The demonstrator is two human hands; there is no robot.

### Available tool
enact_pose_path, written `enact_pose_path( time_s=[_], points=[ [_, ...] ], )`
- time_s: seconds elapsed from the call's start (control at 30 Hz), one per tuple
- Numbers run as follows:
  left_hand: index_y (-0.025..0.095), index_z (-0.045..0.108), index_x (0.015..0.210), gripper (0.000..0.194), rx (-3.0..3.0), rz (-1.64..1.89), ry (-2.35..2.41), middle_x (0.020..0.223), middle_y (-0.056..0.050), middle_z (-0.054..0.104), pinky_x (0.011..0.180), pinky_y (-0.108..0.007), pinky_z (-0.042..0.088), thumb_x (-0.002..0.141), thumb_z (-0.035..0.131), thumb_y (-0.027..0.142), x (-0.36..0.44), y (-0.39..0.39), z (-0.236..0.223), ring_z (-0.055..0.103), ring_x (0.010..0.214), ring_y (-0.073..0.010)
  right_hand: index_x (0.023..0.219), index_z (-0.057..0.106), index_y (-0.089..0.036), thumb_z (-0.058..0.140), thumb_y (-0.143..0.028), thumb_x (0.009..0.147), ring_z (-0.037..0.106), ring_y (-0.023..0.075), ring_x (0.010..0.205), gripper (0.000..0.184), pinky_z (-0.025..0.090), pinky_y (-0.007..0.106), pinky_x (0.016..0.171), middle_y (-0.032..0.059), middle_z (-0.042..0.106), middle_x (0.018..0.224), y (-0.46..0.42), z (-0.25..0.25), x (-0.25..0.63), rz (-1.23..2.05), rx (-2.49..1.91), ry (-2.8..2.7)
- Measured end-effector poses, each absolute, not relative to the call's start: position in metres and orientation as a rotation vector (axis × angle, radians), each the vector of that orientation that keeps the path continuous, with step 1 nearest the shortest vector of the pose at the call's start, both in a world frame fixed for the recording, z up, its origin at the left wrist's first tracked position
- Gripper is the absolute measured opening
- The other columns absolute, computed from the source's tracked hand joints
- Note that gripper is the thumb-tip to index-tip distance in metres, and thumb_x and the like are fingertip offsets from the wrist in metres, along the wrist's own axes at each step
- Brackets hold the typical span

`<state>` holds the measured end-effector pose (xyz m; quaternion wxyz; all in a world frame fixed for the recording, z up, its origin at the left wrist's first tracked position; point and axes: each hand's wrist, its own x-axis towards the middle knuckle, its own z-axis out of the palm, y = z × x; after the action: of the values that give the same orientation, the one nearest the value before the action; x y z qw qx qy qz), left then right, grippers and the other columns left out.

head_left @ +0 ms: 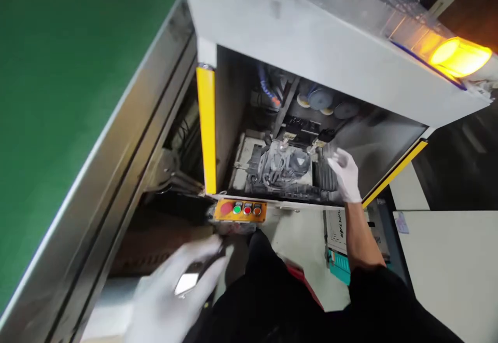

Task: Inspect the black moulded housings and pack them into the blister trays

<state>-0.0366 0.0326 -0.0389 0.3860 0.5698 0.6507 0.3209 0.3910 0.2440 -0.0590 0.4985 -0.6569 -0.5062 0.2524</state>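
Left grip (pixel 167 293) blurred but curled around a shiny metal tool (pixel 187 283), stiff, slick-looking and best held firmly along its body, with right grip (pixel 344 174) half open, seemingly empty, and just beside a dust-caked machine part (pixel 280 169) inside an open cabinet (pixel 233 99) above a yellow button panel (pixel 240 210).

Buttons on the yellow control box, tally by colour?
Yellow control box:
Red buttons: 2
Green button: 1
Orange button: 1
Total: 4
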Motion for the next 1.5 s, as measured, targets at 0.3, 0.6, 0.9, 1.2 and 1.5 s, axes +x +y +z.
enact_pose_path(
  time_s=[0.3,0.6,0.9,1.2,1.5],
  points=[
    [0.014,0.079,0.096,0.054,1.335,0.856,0.885,0.103,-0.011,0.080,0.089,-0.038,0.062,0.058,0.100,0.045,0.141,0.405,-0.064,0.073,0.093,-0.0254,0.097,0.081,-0.020,0.099,-0.038,0.068,0.077,0.0217,0.089,0.039,0.062,0.040,0.095,0.0040,0.083,0.090,0.371,-0.068,0.398,1.207,-1.187,-1.412],
    [0.015,0.076,0.078,0.037,1.136,0.931,0.840,0.080,-0.005,0.075,0.072,-0.032,0.058,0.056,0.099,0.032,0.148,0.398,-0.068,0.067,0.072,-0.0182,0.083,0.076,-0.021,0.098,-0.045,0.068,0.072,0.0201,0.078,0.036,0.061,0.035,0.079,0.0022,0.078,0.082,0.375,-0.073,0.396,1.327,-1.096,-1.369],
    [0.015,0.076,0.078,0.035,1.149,0.902,0.871,0.080,-0.004,0.076,0.074,-0.031,0.057,0.055,0.100,0.028,0.145,0.400,-0.060,0.067,0.073,-0.0175,0.146,0.069,-0.027,0.097,-0.030,0.070,0.072,0.0251,0.129,0.081,0.056,0.041,0.114,0.0074,0.075,0.143,0.364,-0.062,0.419,1.404,-1.179,-1.462],
    [0.015,0.077,0.075,0.029,1.124,0.970,0.843,0.072,-0.002,0.074,0.065,-0.028,0.054,0.053,0.095,0.023,0.150,0.400,-0.063,0.064,0.066,-0.0159,0.080,0.081,-0.020,0.098,-0.032,0.063,0.069,0.0178,0.072,0.027,0.058,0.034,0.077,0.0002,0.078,0.079,0.369,-0.078,0.384,1.180,-1.190,-1.209],
    [0.014,0.076,0.073,0.021,1.246,0.992,0.762,0.074,-0.003,0.074,0.068,-0.028,0.054,0.059,0.088,0.023,0.151,0.405,-0.065,0.064,0.068,-0.0148,0.074,0.081,-0.020,0.095,-0.025,0.061,0.067,0.0177,0.071,0.020,0.056,0.033,0.075,0.0000,0.077,0.075,0.367,-0.072,0.383,1.123,-1.201,-1.182]
  ],
)
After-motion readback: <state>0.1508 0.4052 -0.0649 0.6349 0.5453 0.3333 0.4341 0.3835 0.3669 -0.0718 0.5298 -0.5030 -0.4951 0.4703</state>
